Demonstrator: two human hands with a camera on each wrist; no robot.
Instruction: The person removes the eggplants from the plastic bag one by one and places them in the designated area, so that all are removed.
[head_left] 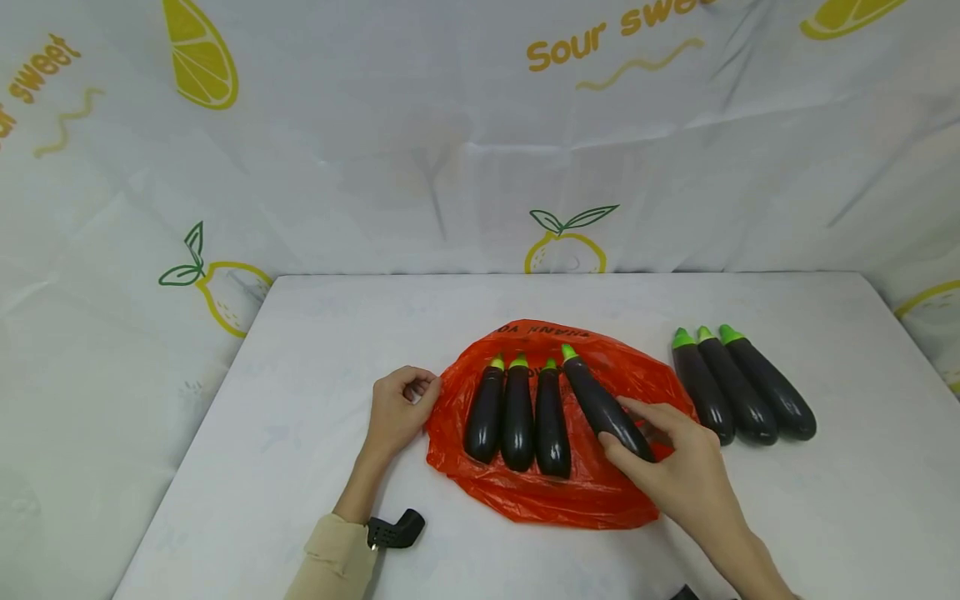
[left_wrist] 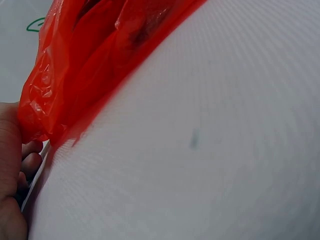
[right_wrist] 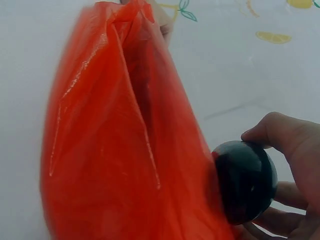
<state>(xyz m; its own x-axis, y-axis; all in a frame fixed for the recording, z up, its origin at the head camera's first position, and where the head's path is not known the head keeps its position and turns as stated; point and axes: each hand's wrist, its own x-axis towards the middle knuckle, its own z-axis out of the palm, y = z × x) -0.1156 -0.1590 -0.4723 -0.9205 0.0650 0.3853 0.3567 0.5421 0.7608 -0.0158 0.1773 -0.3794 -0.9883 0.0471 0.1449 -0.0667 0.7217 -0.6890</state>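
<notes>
My left hand (head_left: 401,408) pinches the left edge of a red plastic bag (head_left: 491,492); in the left wrist view the thumb lies against the bunched plastic (left_wrist: 42,100). Side by side on the bag lie three dark eggplants (head_left: 517,421) with green stem ends pointing away from me. A further eggplant (head_left: 600,400) slants over the bag's right part. My right hand (head_left: 675,458) grips its thick rounded end between thumb and fingers. The right wrist view shows that end (right_wrist: 245,182) in the fingers, close beside the red plastic (right_wrist: 115,150).
Three more eggplants (head_left: 738,387) lie together on the white table (head_left: 337,333), just right of the bag. A white curtain (head_left: 420,167) with lemon prints hangs behind the table. A black strap device (head_left: 397,529) sits at my left wrist.
</notes>
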